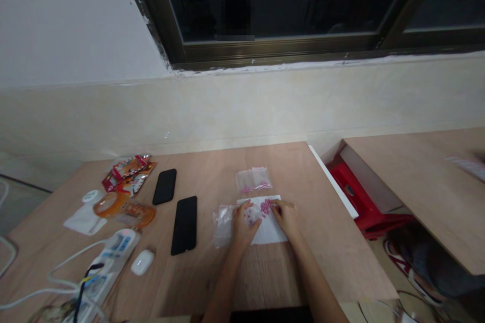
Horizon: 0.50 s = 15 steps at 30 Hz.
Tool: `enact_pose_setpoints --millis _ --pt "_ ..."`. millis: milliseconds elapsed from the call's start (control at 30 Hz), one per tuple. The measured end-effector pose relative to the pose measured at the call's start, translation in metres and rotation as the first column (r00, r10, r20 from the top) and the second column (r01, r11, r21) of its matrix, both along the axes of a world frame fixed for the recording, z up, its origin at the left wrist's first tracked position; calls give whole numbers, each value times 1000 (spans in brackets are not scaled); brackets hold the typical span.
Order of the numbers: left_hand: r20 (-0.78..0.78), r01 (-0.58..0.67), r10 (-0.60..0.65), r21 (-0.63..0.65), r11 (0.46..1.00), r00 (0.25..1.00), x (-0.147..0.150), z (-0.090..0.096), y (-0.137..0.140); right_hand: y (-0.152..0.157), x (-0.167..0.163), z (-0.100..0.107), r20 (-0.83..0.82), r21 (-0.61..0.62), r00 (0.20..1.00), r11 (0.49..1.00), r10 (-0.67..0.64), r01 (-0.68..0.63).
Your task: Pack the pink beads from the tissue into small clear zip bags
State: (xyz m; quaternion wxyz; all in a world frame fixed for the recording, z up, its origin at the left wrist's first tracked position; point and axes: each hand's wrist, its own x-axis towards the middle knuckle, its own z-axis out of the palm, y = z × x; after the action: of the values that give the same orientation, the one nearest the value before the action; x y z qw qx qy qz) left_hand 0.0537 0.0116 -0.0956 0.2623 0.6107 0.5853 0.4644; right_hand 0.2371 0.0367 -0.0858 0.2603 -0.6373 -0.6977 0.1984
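Observation:
A sheet of white paper lies on the wooden table, with a cluster of pink beads on it. My left hand is curled round a small clear plastic bag with some pink beads in it, at the paper's left side. My right hand has its fingertips drawn together at the right edge of the bead cluster; whatever is between them is too small to make out. Left of my left hand are clear plastic bags. Beyond the paper lie bags holding pink beads.
Two black phones lie left of my hands. Further left are an orange-tinted clear jar, snack packets, a white earbud case and a power strip with cables. A red stool stands between the tables.

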Motion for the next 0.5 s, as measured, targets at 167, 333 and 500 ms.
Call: enact_pose_setpoints --millis 167,333,500 --pt "-2 -3 3 -1 1000 1000 0 0 -1 4 2 -1 1 -5 1000 1000 -21 21" --pt "18 -7 7 -8 1000 1000 -1 0 0 15 3 1 -1 -8 1000 1000 10 -10" --pt "-1 -5 5 -20 1000 1000 -1 2 0 23 4 3 -40 -17 994 995 99 -100"
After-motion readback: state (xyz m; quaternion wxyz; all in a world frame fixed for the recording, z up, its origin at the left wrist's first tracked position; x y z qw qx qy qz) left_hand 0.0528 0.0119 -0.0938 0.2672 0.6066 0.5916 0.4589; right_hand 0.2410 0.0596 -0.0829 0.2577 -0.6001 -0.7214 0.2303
